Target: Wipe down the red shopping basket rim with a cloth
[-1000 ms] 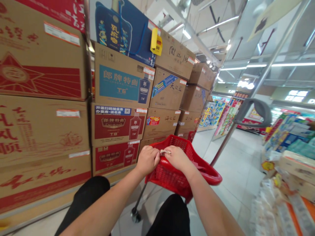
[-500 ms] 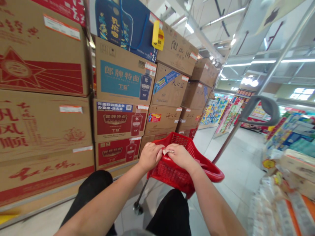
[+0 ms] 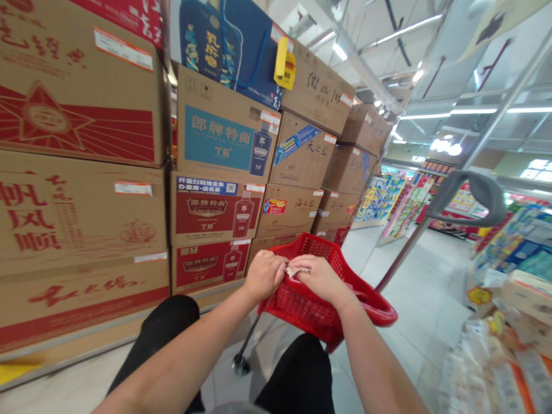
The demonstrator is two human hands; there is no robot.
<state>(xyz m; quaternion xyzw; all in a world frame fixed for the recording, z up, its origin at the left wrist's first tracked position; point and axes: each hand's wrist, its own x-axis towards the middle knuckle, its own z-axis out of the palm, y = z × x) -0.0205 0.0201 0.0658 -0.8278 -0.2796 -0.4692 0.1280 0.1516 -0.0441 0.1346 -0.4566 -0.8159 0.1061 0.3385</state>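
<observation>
My left hand [image 3: 263, 275] and my right hand [image 3: 318, 277] meet over the near rim of a red plastic shopping basket [image 3: 328, 299]. Both are closed, knuckles up, pinching a small pale, crumpled thing [image 3: 293, 270] between their fingertips; I cannot make out what it is. The basket sits tilted on a wheeled frame, with its grey pull handle [image 3: 470, 198] sticking up to the right. My knees in black trousers [image 3: 297, 374] show below my forearms.
Stacked brown cartons of bottled liquor [image 3: 215, 172] form a wall on the left, with a yellow price tag [image 3: 285, 63] above. Packaged goods [image 3: 509, 322] line the right edge. A tiled aisle [image 3: 414, 299] runs ahead towards colourful shelves [image 3: 388, 198].
My hands stay together at the basket rim, fingers shifting slightly on the pale thing. The view has drifted a little to the left and down.
</observation>
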